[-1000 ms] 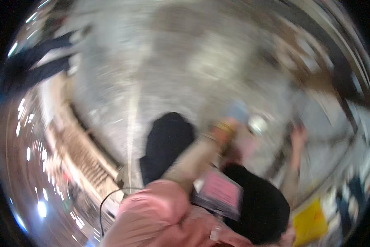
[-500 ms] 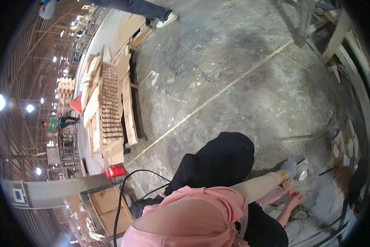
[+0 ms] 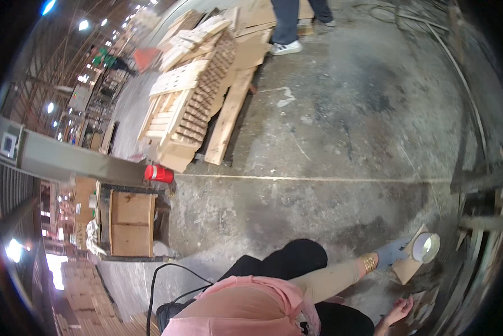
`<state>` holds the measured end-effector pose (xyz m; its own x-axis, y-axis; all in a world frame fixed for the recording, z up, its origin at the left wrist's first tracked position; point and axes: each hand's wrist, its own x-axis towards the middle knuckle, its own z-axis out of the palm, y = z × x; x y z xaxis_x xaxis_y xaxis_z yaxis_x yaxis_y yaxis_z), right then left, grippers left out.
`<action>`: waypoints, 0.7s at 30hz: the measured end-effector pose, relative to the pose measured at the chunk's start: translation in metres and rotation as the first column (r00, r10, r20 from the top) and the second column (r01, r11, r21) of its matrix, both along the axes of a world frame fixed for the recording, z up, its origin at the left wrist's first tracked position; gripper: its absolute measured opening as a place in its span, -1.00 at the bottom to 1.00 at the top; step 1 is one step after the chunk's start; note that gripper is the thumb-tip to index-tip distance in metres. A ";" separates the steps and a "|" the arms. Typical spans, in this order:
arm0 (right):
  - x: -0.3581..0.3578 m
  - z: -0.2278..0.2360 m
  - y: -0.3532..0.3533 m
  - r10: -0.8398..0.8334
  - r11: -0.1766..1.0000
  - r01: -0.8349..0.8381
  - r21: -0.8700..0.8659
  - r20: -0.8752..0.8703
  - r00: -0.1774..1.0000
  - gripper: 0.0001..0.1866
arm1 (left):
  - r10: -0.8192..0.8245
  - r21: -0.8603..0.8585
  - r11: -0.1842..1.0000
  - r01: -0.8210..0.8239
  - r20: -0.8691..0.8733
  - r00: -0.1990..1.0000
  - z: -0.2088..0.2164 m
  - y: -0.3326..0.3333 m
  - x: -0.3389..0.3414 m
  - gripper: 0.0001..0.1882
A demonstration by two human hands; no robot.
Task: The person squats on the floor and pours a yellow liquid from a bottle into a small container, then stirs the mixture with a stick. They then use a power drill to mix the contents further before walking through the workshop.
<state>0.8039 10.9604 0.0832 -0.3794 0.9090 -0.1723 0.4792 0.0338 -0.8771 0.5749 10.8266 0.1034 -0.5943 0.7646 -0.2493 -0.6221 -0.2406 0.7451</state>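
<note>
My left hand, in a blue-grey glove below a beige sleeve and a gold-coloured bracelet, reaches out at the lower right. It is closed at a white round thing with a thick rim and a bright inside; its kind is unclear. A flat brown piece, wood or cardboard, shows behind and below it, touching the glove. Nearer the lower edge, my right hand is bare with its fingers curled in. Whatever might be in those fingers is too small to make out.
Slatted wooden parts are stacked on cardboard at the upper left. A person's shoe stands beside them. A red cylinder is near a framed wooden box. A black cable loops beside me. Timber lines the right side.
The view has turned, so the floor line now runs nearly level. The white round thing stays at my gloved left hand. My right hand now appears farther from it.
</note>
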 end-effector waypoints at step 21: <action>-0.236 0.352 -0.150 0.437 0.896 -0.445 0.014 -0.210 0.874 -0.78 | 0.738 -0.011 0.652 -0.758 0.243 0.630 0.389 -0.401 -0.113 -0.39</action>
